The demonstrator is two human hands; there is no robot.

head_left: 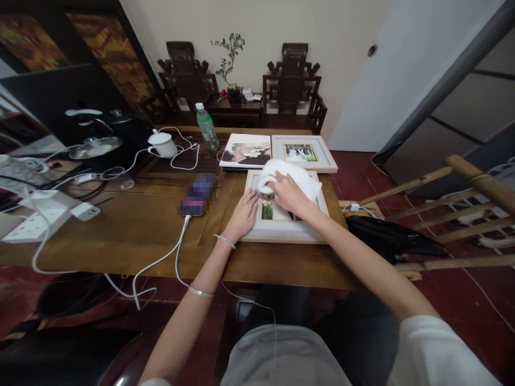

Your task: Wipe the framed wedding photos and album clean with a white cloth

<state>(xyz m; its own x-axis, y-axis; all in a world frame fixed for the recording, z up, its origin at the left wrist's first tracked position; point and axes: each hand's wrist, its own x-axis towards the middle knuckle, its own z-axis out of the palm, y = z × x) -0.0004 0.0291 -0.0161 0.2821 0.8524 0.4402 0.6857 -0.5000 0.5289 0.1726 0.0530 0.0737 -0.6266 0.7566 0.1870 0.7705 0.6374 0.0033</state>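
A light wooden picture frame with a pale mat lies flat at the table's right end, its photo partly covered. My right hand presses a white cloth onto the upper part of this frame, with the fingers bent into the fabric. At the frame's left edge rests my left hand, its fingers stretched out along the border and holding nothing. Just behind, a second framed photo lies flat, and beside it is a white-covered photo panel.
Left of the frames, a phone is plugged into a white cable. A green-labelled bottle, a white lidded cup, a clear plastic cup and a power strip stand farther left. A wooden chair is at the right.
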